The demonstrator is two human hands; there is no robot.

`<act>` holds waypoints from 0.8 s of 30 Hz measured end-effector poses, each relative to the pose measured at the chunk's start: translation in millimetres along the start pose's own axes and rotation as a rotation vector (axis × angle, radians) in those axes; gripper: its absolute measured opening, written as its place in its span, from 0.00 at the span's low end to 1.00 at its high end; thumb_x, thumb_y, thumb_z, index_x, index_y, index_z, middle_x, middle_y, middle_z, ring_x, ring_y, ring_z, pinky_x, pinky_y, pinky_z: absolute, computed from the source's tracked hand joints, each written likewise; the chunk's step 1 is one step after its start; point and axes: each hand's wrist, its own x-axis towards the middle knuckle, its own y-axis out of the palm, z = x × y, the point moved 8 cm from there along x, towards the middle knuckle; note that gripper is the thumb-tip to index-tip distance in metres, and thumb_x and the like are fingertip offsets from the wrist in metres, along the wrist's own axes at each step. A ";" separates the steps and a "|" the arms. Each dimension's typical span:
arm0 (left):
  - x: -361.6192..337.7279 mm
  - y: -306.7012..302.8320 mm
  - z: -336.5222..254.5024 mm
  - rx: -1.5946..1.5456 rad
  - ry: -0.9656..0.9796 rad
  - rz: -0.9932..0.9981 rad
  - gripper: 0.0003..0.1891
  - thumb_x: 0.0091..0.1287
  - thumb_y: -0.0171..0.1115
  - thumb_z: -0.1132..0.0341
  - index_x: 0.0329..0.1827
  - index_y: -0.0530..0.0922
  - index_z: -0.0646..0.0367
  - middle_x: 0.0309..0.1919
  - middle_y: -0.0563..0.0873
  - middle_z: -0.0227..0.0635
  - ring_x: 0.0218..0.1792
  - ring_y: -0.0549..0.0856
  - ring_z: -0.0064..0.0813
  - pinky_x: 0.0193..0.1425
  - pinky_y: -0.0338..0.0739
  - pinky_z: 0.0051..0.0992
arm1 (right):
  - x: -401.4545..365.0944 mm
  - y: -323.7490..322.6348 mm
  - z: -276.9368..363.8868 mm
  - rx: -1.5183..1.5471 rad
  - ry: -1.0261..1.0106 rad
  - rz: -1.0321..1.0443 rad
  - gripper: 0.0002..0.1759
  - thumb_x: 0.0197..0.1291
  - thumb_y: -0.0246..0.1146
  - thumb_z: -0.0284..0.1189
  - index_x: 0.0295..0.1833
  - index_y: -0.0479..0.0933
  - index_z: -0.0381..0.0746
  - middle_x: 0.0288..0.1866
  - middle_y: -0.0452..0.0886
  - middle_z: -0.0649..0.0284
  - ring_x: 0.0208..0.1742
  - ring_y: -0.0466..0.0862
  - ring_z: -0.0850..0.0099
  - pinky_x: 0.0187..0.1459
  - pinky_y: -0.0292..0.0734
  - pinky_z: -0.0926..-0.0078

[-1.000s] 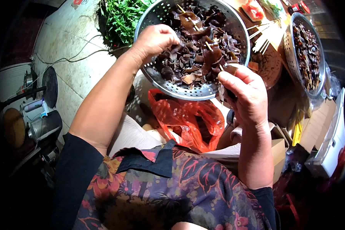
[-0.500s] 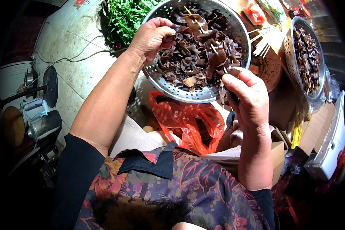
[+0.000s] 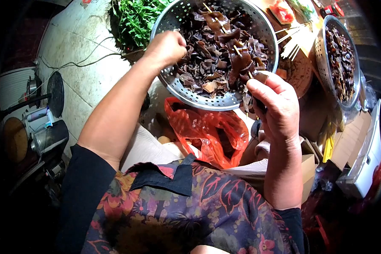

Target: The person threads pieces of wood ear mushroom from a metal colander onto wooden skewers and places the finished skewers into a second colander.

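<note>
A perforated metal basin [image 3: 190, 100] holds many dark, curled pieces of wood ear fungus [image 3: 207, 63]. Across it runs a wooden skewer [image 3: 218, 21] threaded with larger brown pieces. The lower end of this skewer is pinched in my right hand [image 3: 275, 101], at the basin's lower right rim. My left hand [image 3: 167, 48] is closed over the basin's left side, its fingertips turned away, so anything between them is hidden. Below the basin a red plastic bag [image 3: 207, 131] lies open near my lap.
A second perforated basin [image 3: 321, 51] with filled skewers stands at the right. Bare skewers [image 3: 293, 44] lie between the basins. Leafy greens [image 3: 135, 25] are at the upper left, a cardboard box [image 3: 307, 175] and a white foam box [image 3: 360, 169] at the lower right.
My left hand has moved slightly left and down, and its fingers have turned inward out of sight. My right hand still holds the skewer, almost in the same place.
</note>
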 end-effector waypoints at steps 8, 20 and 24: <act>-1.1 14.0 -12.4 -0.079 0.114 0.034 0.09 0.54 0.67 0.62 0.31 0.81 0.58 0.26 0.82 0.37 0.29 0.81 0.31 0.36 0.75 0.30 | 0.8 1.8 -4.0 0.031 0.006 0.022 0.10 0.56 0.64 0.28 0.40 0.79 0.33 0.29 0.77 0.72 0.29 0.72 0.85 0.31 0.66 0.88; 0.2 -32.4 -11.0 -1.324 0.092 -0.147 0.05 0.62 0.62 0.69 0.39 0.79 0.60 0.32 0.82 0.28 0.28 0.81 0.19 0.34 0.77 0.20 | -1.2 9.4 -7.8 0.148 0.037 0.110 0.08 0.57 0.63 0.26 0.41 0.78 0.33 0.31 0.77 0.72 0.30 0.72 0.86 0.33 0.66 0.88; -4.9 -39.7 -13.8 -1.414 0.077 -0.124 0.06 0.63 0.61 0.69 0.41 0.78 0.60 0.31 0.82 0.28 0.26 0.80 0.16 0.26 0.76 0.15 | -4.2 12.7 -6.7 0.124 0.047 0.114 0.11 0.57 0.62 0.25 0.45 0.77 0.32 0.34 0.79 0.70 0.32 0.73 0.85 0.34 0.68 0.88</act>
